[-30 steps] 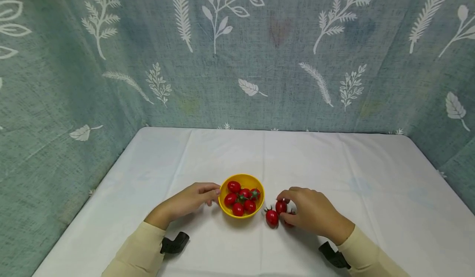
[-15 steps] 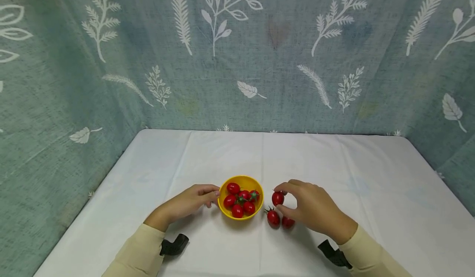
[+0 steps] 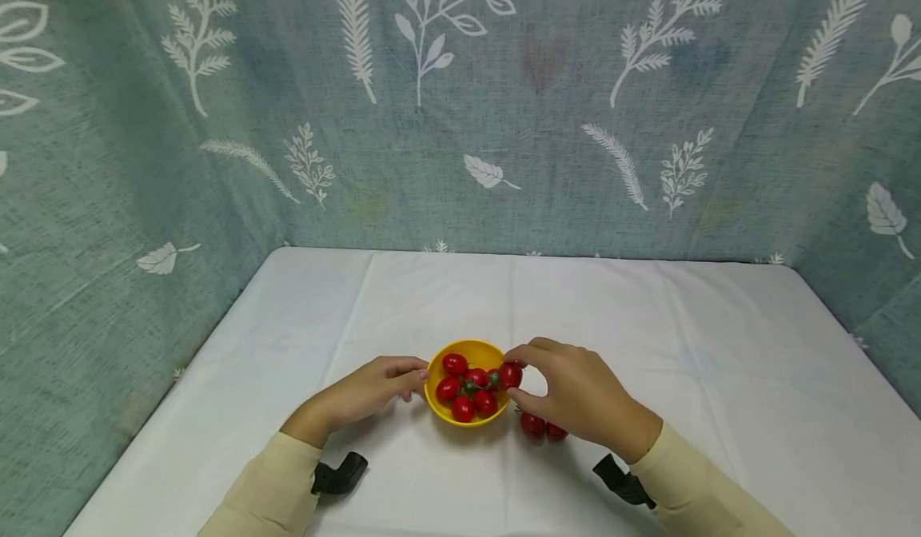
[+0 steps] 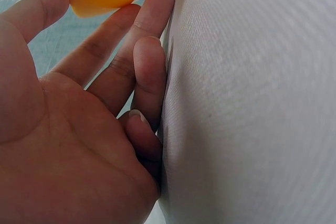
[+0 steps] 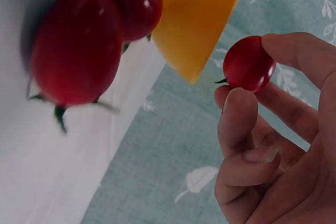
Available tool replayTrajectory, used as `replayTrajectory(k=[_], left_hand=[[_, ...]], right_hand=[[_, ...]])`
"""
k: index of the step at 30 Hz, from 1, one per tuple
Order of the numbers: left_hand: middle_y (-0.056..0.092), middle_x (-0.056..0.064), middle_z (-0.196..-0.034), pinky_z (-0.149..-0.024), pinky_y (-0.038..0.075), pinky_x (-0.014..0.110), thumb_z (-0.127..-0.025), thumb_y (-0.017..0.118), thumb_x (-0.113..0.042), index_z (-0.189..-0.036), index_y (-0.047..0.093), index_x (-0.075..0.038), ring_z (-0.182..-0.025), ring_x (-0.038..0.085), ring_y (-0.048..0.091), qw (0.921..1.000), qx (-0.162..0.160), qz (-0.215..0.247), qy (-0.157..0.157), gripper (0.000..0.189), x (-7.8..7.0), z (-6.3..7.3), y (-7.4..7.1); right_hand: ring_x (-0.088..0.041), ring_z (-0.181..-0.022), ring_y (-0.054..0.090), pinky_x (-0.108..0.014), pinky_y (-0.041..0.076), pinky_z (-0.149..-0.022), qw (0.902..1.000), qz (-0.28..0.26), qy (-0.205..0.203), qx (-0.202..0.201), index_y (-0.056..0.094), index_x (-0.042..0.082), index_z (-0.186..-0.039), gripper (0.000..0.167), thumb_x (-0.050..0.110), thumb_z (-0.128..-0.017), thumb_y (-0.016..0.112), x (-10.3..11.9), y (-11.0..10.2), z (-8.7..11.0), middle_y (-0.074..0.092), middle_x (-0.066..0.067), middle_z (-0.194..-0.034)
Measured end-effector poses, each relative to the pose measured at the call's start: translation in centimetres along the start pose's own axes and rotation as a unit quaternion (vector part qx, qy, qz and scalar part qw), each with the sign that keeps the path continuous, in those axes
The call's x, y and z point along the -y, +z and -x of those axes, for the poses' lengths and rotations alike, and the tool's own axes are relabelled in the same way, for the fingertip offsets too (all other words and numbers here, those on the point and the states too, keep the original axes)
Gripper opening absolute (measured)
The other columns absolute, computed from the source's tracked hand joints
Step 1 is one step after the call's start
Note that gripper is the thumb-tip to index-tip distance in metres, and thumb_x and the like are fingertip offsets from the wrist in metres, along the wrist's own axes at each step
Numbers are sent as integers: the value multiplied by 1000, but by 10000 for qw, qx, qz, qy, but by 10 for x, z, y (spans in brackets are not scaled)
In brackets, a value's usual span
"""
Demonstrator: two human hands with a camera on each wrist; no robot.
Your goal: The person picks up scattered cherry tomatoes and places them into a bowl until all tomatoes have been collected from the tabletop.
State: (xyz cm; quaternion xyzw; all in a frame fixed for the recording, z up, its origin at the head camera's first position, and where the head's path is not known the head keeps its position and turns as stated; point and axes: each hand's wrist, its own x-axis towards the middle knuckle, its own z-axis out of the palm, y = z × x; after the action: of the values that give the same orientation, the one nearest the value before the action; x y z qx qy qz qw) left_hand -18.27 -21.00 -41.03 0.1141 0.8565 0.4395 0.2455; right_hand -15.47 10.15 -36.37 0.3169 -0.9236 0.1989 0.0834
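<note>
A yellow bowl (image 3: pixel 468 423) holding several red cherry tomatoes (image 3: pixel 463 409) stands on the white cloth. At its left side my left hand (image 3: pixel 363 393) holds the bowl, thumb at the rim and fingertips against the outer wall. My right hand (image 3: pixel 583 393) pinches one cherry tomato (image 3: pixel 510 375) between thumb and fingers, overlapping the bowl's right rim in the head view. In the right wrist view that held tomato (image 5: pixel 249 64) shows a small green stem. Below the right hand lie two more cherry tomatoes (image 3: pixel 532 426), partly covered by it.
A white cloth (image 3: pixel 403 297) covers the table. Green-grey curtains (image 3: pixel 446 121) with white leaf prints hang behind and at both sides. A black wrist-camera strap (image 3: pixel 340 473) sits at each sleeve.
My right hand has picked one cherry tomato up from the group on the cloth and moved it left to the bowl's rim. The left hand has stayed at the bowl.
</note>
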Motion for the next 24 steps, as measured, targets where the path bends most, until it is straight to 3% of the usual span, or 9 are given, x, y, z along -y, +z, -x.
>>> replayTrajectory(k=[6,24], left_hand=[[68,1,-104,-74,35,34,-102,50,-46,-130,64,-18,-96,20,54,10000,-3,25,64,42,-1,0,0],[70,0,-104,-76,36,34,-101,52,-50,-128,65,-22,-98,21,54,9999,66,138,28,41,3,-1,0]], right_hand=[[-14,-85,69,-32,55,-72,9995,-93,-16,286,71,20,-113,33,34,-85,79,9,7,-11,71,6,-103],[-12,-81,65,-31,54,-70,9972,-193,64,719,70,22,-116,33,33,-86,78,19,21,-28,69,3,-106]])
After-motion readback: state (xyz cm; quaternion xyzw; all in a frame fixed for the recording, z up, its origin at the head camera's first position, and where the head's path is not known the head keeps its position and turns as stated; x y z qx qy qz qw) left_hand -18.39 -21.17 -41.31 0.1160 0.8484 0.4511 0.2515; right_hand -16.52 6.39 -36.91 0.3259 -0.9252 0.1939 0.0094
